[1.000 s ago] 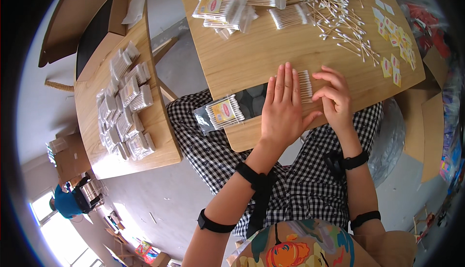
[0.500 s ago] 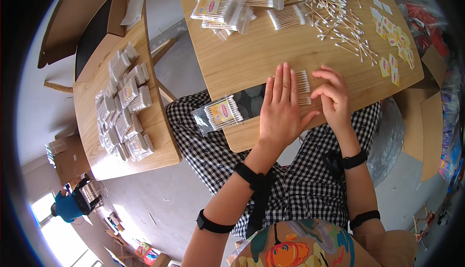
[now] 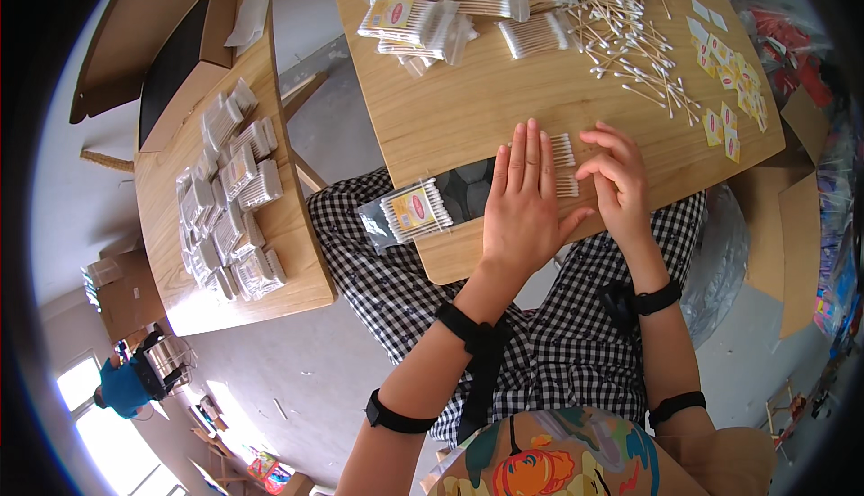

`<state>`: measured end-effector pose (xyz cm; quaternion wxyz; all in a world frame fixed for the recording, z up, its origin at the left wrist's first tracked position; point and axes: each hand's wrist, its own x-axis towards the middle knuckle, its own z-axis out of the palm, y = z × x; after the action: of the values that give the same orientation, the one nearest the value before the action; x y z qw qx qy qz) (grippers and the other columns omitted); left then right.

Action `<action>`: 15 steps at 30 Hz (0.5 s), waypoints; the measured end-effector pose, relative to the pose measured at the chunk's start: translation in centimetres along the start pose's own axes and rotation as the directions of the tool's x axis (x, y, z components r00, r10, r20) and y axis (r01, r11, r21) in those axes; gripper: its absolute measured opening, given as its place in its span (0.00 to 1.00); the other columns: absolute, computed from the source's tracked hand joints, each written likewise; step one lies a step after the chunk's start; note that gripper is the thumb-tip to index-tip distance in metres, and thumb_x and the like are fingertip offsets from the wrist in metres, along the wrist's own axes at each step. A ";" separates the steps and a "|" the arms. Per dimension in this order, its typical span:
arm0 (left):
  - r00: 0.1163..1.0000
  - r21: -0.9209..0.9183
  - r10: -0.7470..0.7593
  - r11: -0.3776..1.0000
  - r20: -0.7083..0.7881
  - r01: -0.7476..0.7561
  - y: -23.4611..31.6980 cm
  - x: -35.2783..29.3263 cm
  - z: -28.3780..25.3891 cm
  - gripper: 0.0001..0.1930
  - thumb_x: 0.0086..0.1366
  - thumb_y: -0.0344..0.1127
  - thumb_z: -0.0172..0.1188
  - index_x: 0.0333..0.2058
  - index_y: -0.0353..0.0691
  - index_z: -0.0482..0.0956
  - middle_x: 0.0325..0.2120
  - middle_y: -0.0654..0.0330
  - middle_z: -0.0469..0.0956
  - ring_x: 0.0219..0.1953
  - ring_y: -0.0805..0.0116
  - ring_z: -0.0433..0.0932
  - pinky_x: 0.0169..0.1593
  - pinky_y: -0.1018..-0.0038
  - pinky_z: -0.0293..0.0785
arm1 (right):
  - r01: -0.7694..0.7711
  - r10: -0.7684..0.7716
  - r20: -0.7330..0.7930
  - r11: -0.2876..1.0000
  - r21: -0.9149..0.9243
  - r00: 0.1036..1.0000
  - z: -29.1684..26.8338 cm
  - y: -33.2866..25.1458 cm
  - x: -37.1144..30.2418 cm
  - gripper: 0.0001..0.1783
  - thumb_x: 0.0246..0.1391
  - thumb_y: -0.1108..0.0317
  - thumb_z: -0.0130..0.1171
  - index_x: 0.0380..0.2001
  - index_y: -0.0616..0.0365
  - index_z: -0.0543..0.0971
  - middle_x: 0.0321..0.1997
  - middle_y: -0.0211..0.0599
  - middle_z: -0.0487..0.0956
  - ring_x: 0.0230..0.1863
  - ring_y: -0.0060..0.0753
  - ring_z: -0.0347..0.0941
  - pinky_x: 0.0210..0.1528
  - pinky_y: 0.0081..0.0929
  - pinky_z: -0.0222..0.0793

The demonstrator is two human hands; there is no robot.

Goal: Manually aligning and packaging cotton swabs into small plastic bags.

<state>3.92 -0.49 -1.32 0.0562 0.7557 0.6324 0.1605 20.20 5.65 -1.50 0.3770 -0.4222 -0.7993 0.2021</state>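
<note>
- Work table [image 3: 450, 104]: light brown, darker grain.
- Swabs [image 3: 565, 151] at the work table's near edge: white tips.
- Label cards [image 3: 723, 134] on the work table's right side: yellow and white, red ovals.
- Trousers [image 3: 576, 347] below the work table: black-and-white check.
- Shirt [image 3: 535, 471], farther below the work table: tan, splashed orange, green, blue.
- Carton [image 3: 112, 32] left of the work table: brown.

Head view is the left fisheye of a side-by-side pair on the person's head; it looks steeply down past patterned clothing [image 3: 544, 460] to the left hand [image 3: 525, 208] and right hand [image 3: 621, 183] at close range. Wide field takes in wooden table [image 3: 432, 113] ahead, second table [image 3: 299, 244] at left, far-off window [image 3: 81, 385] lower left.
</note>
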 end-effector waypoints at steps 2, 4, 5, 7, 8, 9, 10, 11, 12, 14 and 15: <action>1.000 -0.005 0.000 1.000 -0.004 0.000 0.0 0.0 0.0 0.53 0.65 0.70 0.49 0.67 0.21 0.57 0.71 0.36 0.52 0.75 0.45 0.48 0.75 0.54 0.45 | -0.016 0.016 -0.009 1.000 0.020 1.000 0.0 -0.1 0.0 0.11 0.52 0.85 0.54 0.29 0.57 0.81 0.51 0.37 0.80 0.62 0.49 0.72 0.60 0.42 0.68; 1.000 -0.014 -0.002 1.000 -0.004 0.001 0.0 0.0 -0.2 0.53 0.65 0.70 0.49 0.67 0.21 0.57 0.71 0.36 0.52 0.75 0.45 0.49 0.75 0.54 0.46 | -0.062 0.064 -0.033 0.996 0.056 0.997 0.1 -0.4 0.1 0.11 0.53 0.84 0.55 0.31 0.57 0.82 0.51 0.37 0.80 0.62 0.50 0.72 0.60 0.42 0.68; 1.000 -0.018 -0.001 1.000 -0.007 0.001 0.0 0.0 -0.1 0.52 0.65 0.70 0.50 0.67 0.21 0.57 0.71 0.36 0.53 0.75 0.45 0.49 0.75 0.54 0.46 | -0.054 0.055 -0.027 0.998 0.042 0.998 0.1 -0.4 0.2 0.10 0.53 0.84 0.55 0.31 0.56 0.82 0.51 0.37 0.80 0.62 0.50 0.72 0.60 0.42 0.68; 1.000 -0.027 -0.001 1.000 -0.015 0.000 0.0 0.0 -0.1 0.52 0.65 0.69 0.50 0.67 0.21 0.58 0.71 0.36 0.53 0.75 0.45 0.49 0.75 0.54 0.46 | -0.037 0.037 -0.015 0.999 0.014 0.999 0.1 -0.3 0.2 0.10 0.54 0.83 0.55 0.33 0.56 0.82 0.52 0.38 0.80 0.62 0.50 0.72 0.60 0.42 0.67; 1.000 -0.028 -0.001 1.000 -0.017 0.000 0.0 0.0 -0.1 0.52 0.65 0.69 0.50 0.67 0.21 0.58 0.71 0.36 0.53 0.75 0.45 0.49 0.75 0.54 0.46 | -0.035 0.035 -0.012 0.999 0.001 0.999 0.1 -0.3 0.2 0.10 0.54 0.83 0.55 0.32 0.56 0.81 0.52 0.37 0.80 0.62 0.50 0.72 0.61 0.42 0.67; 1.000 -0.029 -0.001 1.000 -0.019 0.000 0.0 0.0 0.0 0.52 0.65 0.69 0.51 0.67 0.21 0.58 0.71 0.36 0.53 0.75 0.45 0.49 0.75 0.54 0.46 | -0.033 0.033 -0.010 0.999 -0.012 0.999 0.2 -0.3 0.2 0.09 0.54 0.83 0.55 0.32 0.56 0.81 0.52 0.37 0.80 0.62 0.50 0.72 0.61 0.42 0.67; 1.000 -0.029 -0.001 1.000 -0.021 0.000 0.0 0.0 0.0 0.52 0.65 0.69 0.51 0.67 0.20 0.58 0.71 0.36 0.53 0.75 0.45 0.49 0.75 0.54 0.46 | -0.030 0.030 -0.008 0.999 -0.024 1.000 0.2 -0.3 0.2 0.09 0.54 0.83 0.55 0.32 0.57 0.81 0.52 0.37 0.80 0.62 0.50 0.72 0.61 0.42 0.67; 1.000 -0.029 0.000 1.000 -0.020 0.000 0.0 0.0 0.0 0.52 0.65 0.69 0.51 0.67 0.20 0.58 0.71 0.36 0.53 0.75 0.45 0.49 0.75 0.53 0.46 | -0.025 0.025 -0.005 0.999 -0.029 1.000 0.2 -0.3 0.2 0.09 0.54 0.83 0.55 0.31 0.57 0.81 0.53 0.37 0.80 0.62 0.50 0.72 0.61 0.42 0.67; 1.000 -0.029 0.000 1.000 -0.019 -0.001 0.0 0.0 0.0 0.52 0.65 0.69 0.51 0.67 0.20 0.58 0.71 0.36 0.53 0.75 0.45 0.49 0.75 0.53 0.46 | -0.020 0.020 -0.002 0.999 -0.034 1.000 0.2 -0.2 0.2 0.09 0.54 0.83 0.55 0.31 0.57 0.81 0.53 0.37 0.80 0.62 0.49 0.72 0.61 0.42 0.67; 1.000 -0.032 -0.002 0.999 -0.013 0.001 0.0 0.0 0.0 0.52 0.65 0.69 0.51 0.67 0.20 0.57 0.71 0.36 0.52 0.75 0.45 0.49 0.75 0.54 0.46 | -0.005 0.005 -0.001 0.999 -0.045 1.000 0.2 -0.2 0.2 0.10 0.53 0.84 0.54 0.30 0.57 0.80 0.53 0.37 0.80 0.61 0.49 0.72 0.60 0.41 0.68; 1.000 -0.036 -0.004 0.999 -0.008 0.003 0.0 0.0 -0.1 0.52 0.65 0.69 0.50 0.67 0.20 0.57 0.71 0.36 0.52 0.75 0.45 0.49 0.75 0.54 0.46 | 0.006 -0.006 -0.002 0.999 -0.051 1.000 0.2 -0.2 0.2 0.10 0.53 0.84 0.54 0.30 0.57 0.80 0.53 0.37 0.80 0.60 0.48 0.73 0.58 0.41 0.68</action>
<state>3.85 -0.47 -1.20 0.0676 0.7528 0.6310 0.1747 19.84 5.75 -1.45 0.3675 -0.4296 -0.8050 0.1800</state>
